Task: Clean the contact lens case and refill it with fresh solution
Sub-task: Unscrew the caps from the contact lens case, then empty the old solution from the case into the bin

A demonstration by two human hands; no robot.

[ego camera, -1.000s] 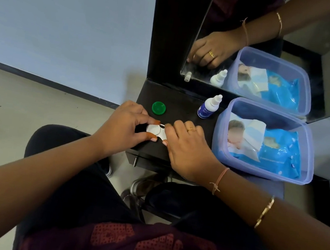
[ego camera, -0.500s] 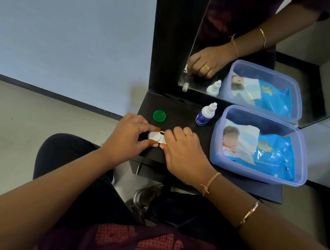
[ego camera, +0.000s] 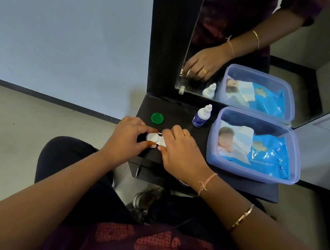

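Note:
A white contact lens case [ego camera: 154, 140] lies on the black dresser shelf [ego camera: 182, 114] near its front edge. My left hand [ego camera: 125, 138] pinches the case's left well between thumb and forefinger. My right hand [ego camera: 179, 150] curls its fingers over the case's right half, which is mostly hidden. A loose green cap [ego camera: 157, 117] rests on the shelf just behind my left hand. A small solution bottle [ego camera: 201, 117] with a white nozzle and blue label stands upright behind my right hand.
A translucent blue plastic box [ego camera: 293, 162] holding a pack of baby wipes fills the shelf's right side. A mirror [ego camera: 253, 52] rises behind the shelf and reflects my right hand, the bottle and the box. Bare floor lies to the left.
Both hands stay on the case. The camera has tilted so the shelf and hands sit lower in view. My right fingers have shifted slightly over the case's right half.

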